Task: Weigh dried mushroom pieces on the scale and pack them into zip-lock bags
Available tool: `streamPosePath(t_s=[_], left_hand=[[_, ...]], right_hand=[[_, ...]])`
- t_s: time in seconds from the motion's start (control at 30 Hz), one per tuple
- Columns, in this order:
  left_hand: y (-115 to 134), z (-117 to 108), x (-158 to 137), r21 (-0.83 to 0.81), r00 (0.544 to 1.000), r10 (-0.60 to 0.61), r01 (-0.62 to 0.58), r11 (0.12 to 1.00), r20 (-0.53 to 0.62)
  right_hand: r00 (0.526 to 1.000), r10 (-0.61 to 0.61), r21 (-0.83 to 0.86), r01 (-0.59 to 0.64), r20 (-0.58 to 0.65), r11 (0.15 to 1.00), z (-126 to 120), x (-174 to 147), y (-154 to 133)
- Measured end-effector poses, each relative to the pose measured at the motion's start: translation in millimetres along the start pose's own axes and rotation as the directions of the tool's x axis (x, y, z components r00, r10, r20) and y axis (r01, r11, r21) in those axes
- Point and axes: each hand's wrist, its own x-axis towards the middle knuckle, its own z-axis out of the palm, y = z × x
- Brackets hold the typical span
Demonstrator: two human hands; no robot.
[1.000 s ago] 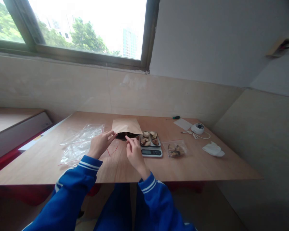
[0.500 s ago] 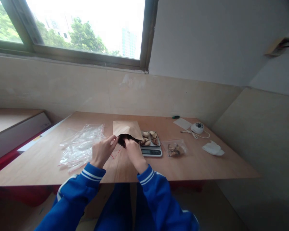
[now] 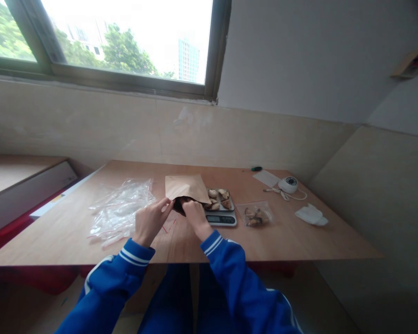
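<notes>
A brown paper bag (image 3: 186, 185) lies on the table, its dark mouth gaping toward me. My left hand (image 3: 150, 220) pinches the left edge of that mouth. The fingers of my right hand (image 3: 195, 214) reach inside the bag and are hidden there, so what they hold, if anything, does not show. Just right of the bag stands a small digital scale (image 3: 226, 219), with several dried mushrooms (image 3: 214, 203) on its tray. Farther right is a clear zip bag (image 3: 256, 214) with more dried mushroom pieces in it.
Clear plastic bags (image 3: 121, 208) with red seals are piled left of my hands. To the right on the table (image 3: 299, 246) are a white dome camera (image 3: 287, 184) with a cable, a crumpled white tissue (image 3: 311, 215), a paper sheet (image 3: 265, 178) and a green-handled screwdriver (image 3: 256, 169).
The whole view has shifted slightly. My right hand's fingers are still inside the paper bag, and my left hand still grips its edge.
</notes>
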Motion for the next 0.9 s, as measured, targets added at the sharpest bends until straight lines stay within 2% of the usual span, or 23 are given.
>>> streamPosePath(t_s=[0.1, 0.2, 0.3, 0.4, 0.47, 0.53, 0.67, 0.73, 0.77, 0.83, 0.9], left_hand=[[-3, -1, 1, -0.03, 1.0, -0.03, 0.03, 0.999, -0.004], [-6, -2, 2, -0.054, 0.999, -0.049, 0.049, 0.997, -0.008], [-7, -1, 3, -0.061, 0.998, -0.057, 0.056, 0.997, -0.006], [-7, 1, 3, -0.073, 0.998, -0.063, 0.062, 0.995, -0.006], [-8, 2, 3, -0.086, 0.998, -0.064, 0.064, 0.994, 0.0], [-9, 2, 3, -0.101, 0.998, -0.062, 0.062, 0.993, 0.009], [-11, 2, 2, -0.125, 0.998, -0.061, 0.064, 0.99, 0.023], [-13, 2, 3, -0.127, 0.997, -0.071, 0.073, 0.989, 0.025], [-13, 2, 3, -0.127, 0.997, -0.074, 0.076, 0.989, 0.024], [-15, 2, 3, -0.129, 0.997, -0.075, 0.078, 0.989, 0.023], [-16, 2, 3, -0.132, 0.997, -0.076, 0.078, 0.988, 0.023]], right_hand=[[0.993, -0.099, 0.013, 0.1, -0.068, 0.995, -10, -15, -1], [0.958, -0.169, 0.133, 0.203, -0.232, 0.97, -23, -34, -2], [0.935, -0.076, 0.349, 0.203, -0.346, 0.915, -36, -50, 1], [0.935, 0.085, 0.559, 0.131, -0.344, 0.819, -49, -60, 13], [0.937, 0.205, 0.703, 0.058, -0.284, 0.709, -56, -64, 25], [0.929, 0.31, 0.837, 0.0, -0.202, 0.548, -62, -67, 38], [0.893, 0.433, 0.982, 0.044, -0.121, 0.184, -73, -71, 65], [0.862, 0.502, 0.997, 0.054, -0.078, 0.062, -79, -69, 81], [0.836, 0.546, 0.998, 0.046, -0.056, 0.032, -81, -67, 91], [0.773, 0.632, 0.998, 0.021, -0.052, 0.056, -84, -59, 111], [0.732, 0.671, 0.969, -0.064, -0.117, 0.239, -86, -47, 131]])
